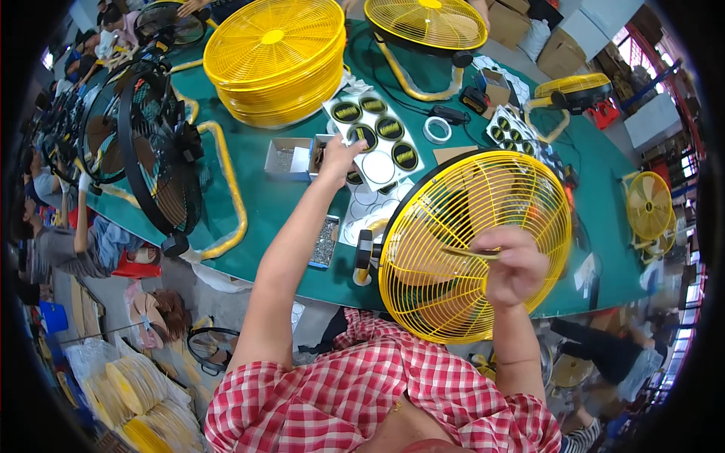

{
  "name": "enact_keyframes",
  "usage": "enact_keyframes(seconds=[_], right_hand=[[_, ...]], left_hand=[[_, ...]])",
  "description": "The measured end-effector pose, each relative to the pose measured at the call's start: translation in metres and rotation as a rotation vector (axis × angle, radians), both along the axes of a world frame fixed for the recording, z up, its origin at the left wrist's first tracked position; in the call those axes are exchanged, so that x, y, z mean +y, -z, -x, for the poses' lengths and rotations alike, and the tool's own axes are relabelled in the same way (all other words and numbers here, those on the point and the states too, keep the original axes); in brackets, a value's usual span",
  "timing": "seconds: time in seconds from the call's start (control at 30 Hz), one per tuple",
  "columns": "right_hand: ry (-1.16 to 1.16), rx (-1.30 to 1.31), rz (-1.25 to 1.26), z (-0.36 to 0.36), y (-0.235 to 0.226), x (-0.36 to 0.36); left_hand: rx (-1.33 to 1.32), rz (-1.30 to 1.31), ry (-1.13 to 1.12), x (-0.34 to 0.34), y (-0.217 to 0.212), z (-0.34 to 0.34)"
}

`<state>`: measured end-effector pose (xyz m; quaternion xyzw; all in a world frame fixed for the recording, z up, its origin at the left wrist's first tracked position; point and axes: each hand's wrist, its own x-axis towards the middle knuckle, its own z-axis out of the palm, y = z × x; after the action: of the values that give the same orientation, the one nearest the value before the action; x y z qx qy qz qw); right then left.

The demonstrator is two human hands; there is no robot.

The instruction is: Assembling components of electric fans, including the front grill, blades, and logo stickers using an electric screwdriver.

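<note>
My left hand (340, 158) is closed on the lower left edge of a white sheet of round black-and-yellow stickers (390, 128). One round spot near the sheet's bottom shows plain white. My right hand (515, 264), slightly blurred, pinches a thin round sticker (462, 251), seen almost edge-on. It hovers over the middle of a yellow fan guard (442, 306), which faces up at the table's near edge. The hand and sticker partly cover the guard's hub. Whether the sticker touches the guard, I cannot tell.
Yellow fan guards (276, 72) stand stacked on the green table (264, 200). Black fans (155, 151) on yellow tube stands are at left, another yellow fan (427, 26) beyond. Small-parts boxes (288, 157), a tape roll (437, 130) and a cordless driver (474, 100) lie nearby.
</note>
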<state>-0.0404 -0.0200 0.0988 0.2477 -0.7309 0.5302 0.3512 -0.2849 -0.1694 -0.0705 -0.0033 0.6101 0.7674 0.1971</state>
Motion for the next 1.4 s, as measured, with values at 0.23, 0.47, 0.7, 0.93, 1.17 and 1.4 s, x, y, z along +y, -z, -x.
enact_keyframes(seconds=[0.23,0.47,0.7,0.93,1.17,1.4], right_hand=[[0.509,-0.307,0.154,-0.057,0.012,0.035],[0.404,-0.581,0.533,-0.078,0.026,0.054],[0.314,-0.570,0.513,-0.103,0.039,0.053],[0.216,-0.535,0.389,-0.138,0.053,0.059],[0.460,-0.337,0.296,-0.176,0.127,0.089],[0.450,-0.166,0.133,-0.174,0.192,0.101]], left_hand=[[0.302,0.976,0.541,0.038,0.142,0.004],[0.742,0.583,-0.334,-0.016,-0.011,-0.057],[0.363,-0.009,0.202,0.007,-0.106,-0.226],[0.099,-0.165,0.368,0.053,-0.093,-0.301],[0.128,-0.124,0.317,0.060,-0.061,-0.330],[0.214,0.034,0.295,0.065,-0.033,-0.329]])
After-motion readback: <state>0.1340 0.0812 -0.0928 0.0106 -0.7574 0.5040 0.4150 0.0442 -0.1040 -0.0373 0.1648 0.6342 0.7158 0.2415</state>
